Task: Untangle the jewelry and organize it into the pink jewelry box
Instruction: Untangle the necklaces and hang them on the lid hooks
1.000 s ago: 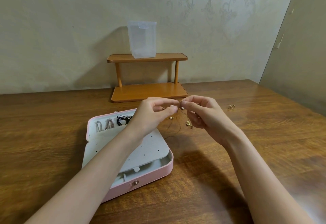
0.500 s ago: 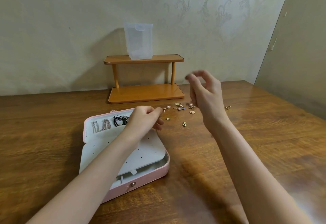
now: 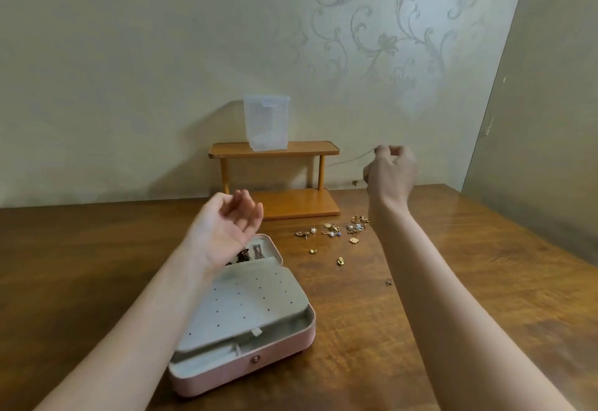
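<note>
Pink jewelry box (image 3: 259, 368) lies open near the desk's front edge, left of centre; grey perforated insert (image 3: 246, 300) on top, dark jewelry in its rear compartment. Loose gold earrings (image 3: 336, 232) scattered on the desk toward the back edge, right of the box. Brown wood-grain desk (image 3: 453, 297); orange two-tier shelf (image 3: 275, 180) at the back edge carries a clear plastic container (image 3: 267, 122); patterned wall behind. Left hand (image 3: 226, 226) raised over the box's rear, palm up, fingers relaxed, holding nothing. Right hand (image 3: 390, 174) raised high, fingers pinching a thin chain (image 3: 349, 159) that trails leftward.
</note>
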Available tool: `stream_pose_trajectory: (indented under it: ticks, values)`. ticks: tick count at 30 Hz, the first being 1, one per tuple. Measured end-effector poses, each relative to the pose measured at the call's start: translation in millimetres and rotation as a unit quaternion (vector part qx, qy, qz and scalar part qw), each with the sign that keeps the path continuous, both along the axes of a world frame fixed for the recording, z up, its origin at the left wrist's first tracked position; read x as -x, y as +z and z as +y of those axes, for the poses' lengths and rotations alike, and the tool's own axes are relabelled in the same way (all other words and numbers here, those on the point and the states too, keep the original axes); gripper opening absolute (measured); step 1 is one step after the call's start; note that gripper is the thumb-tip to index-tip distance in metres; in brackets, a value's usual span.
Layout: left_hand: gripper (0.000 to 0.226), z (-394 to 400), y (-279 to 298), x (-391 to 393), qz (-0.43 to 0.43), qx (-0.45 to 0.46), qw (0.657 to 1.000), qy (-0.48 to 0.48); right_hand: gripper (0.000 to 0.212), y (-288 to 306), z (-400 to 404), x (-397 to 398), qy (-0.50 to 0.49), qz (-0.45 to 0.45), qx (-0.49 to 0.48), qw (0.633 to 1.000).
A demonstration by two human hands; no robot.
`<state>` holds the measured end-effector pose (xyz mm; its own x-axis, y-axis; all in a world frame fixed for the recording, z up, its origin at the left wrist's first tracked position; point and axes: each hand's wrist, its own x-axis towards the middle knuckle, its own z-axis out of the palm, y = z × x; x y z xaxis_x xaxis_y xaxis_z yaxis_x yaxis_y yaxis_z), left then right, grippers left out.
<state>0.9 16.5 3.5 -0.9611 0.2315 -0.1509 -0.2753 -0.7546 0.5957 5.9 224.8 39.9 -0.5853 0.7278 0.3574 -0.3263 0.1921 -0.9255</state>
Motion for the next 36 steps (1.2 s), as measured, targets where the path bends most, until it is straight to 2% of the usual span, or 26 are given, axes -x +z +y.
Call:
stream_pose_trajectory:
  ticks: [2, 5, 7, 9, 11, 12, 13, 14, 16, 18, 20, 21, 22, 25, 26, 27, 28, 29, 30, 31, 33, 36]
  values:
    - [0.022, -8.6, 12.2, 0.9, 0.047, 0.009, 0.999, 0.002, 0.016, -16.4, 7.4, 3.8, 0.030, -0.062, 0.005, 0.998]
    - [0.021, -19.7, 31.5, 3.5, 0.132, 0.146, 0.980, 0.024, 0.014, -34.2, 8.9, -1.3, 0.144, -0.193, -0.062, 0.969]
    - [0.021, -24.9, 44.6, 4.1, 0.203, 0.301, 0.931, 0.041, 0.012, -41.6, 2.2, -8.4, 0.234, -0.282, -0.139, 0.920]
    - [0.022, -27.0, 57.6, 2.4, 0.262, 0.435, 0.860, 0.045, 0.011, -43.5, -8.3, -11.8, 0.303, -0.372, -0.218, 0.850]
    - [0.023, -26.9, 70.0, -1.6, 0.300, 0.516, 0.801, 0.040, 0.015, -40.1, -19.8, -10.4, 0.328, -0.433, -0.295, 0.786]
    - [0.022, -26.7, 75.3, -2.8, 0.316, 0.545, 0.776, 0.029, 0.021, -35.3, -25.3, -9.2, 0.332, -0.436, -0.325, 0.770]
    - [0.021, -26.3, 80.0, -3.7, 0.333, 0.570, 0.751, 0.015, 0.026, -28.7, -30.2, -7.6, 0.336, -0.415, -0.346, 0.771]
    - [0.020, -25.8, 85.0, -5.0, 0.350, 0.593, 0.725, 0.002, 0.031, -19.7, -35.5, -5.9, 0.353, -0.370, -0.339, 0.789]
    - [0.019, -23.9, 93.4, -5.4, 0.381, 0.628, 0.679, -0.005, 0.035, 4.1, -47.2, -5.9, 0.450, -0.245, -0.247, 0.823]
    - [0.017, -22.9, 100.0, -2.5, 0.405, 0.654, 0.638, 0.013, 0.029, 28.9, -63.2, -7.4, 0.556, -0.156, -0.148, 0.803]
    - [0.016, -26.7, 106.0, 3.2, 0.420, 0.689, 0.588, 0.057, 0.024, 46.8, -80.2, -3.2, 0.575, -0.137, -0.158, 0.791]
    - [0.014, -30.9, 107.4, 6.0, 0.424, 0.687, 0.585, 0.074, 0.022, 53.3, -88.4, -0.5, 0.548, -0.140, -0.190, 0.802]
    - [0.013, -36.0, 107.9, 8.0, 0.424, 0.665, 0.607, 0.091, 0.021, 58.8, -95.8, 1.9, 0.518, -0.140, -0.219, 0.815]
    - [0.013, -57.3, 94.2, 12.3, 0.348, 0.559, 0.739, 0.142, 0.019, 68.6, -110.8, 11.2, 0.471, -0.114, -0.242, 0.841]
    - [0.012, -64.8, 82.5, 15.7, 0.300, 0.565, 0.755, 0.148, 0.020, 69.9, -114.1, 15.0, 0.458, -0.099, -0.229, 0.853]
    - [0.012, -73.4, 65.2, 21.0, 0.244, 0.610, 0.741, 0.136, 0.021, 70.7, -116.8, 18.5, 0.448, -0.084, -0.209, 0.865]
    - [0.016, -79.7, 47.7, 25.6, 0.187, 0.682, 0.700, 0.098, 0.022, 70.9, -119.4, 21.9, 0.439, -0.069, -0.191, 0.875]
    - [0.025, -85.3, 29.6, 30.0, 0.142, 0.751, 0.644, 0.036, 0.022, 71.3, -121.9, 24.6, 0.432, -0.054, -0.179, 0.883]
    - [0.034, -89.0, 13.0, 33.0, 0.109, 0.791, 0.601, -0.030, 0.022, 71.8, -124.4, 26.5, 0.426, -0.041, -0.174, 0.887]
    - [0.042, -91.2, -2.8, 36.5, 0.084, 0.807, 0.579, -0.080, 0.022, 72.5, -126.9, 27.6, 0.423, -0.030, -0.174, 0.889]
    - [0.040, -92.8, -25.1, 37.8, 0.049, 0.808, 0.575, -0.117, 0.020, 73.9, -132.2, 29.0, 0.427, -0.010, -0.174, 0.887]
    - [0.017, -94.8, -43.8, 43.3, 0.064, 0.835, 0.542, -0.078, 0.020, 75.7, -139.0, 31.1, 0.435, 0.003, -0.189, 0.880]
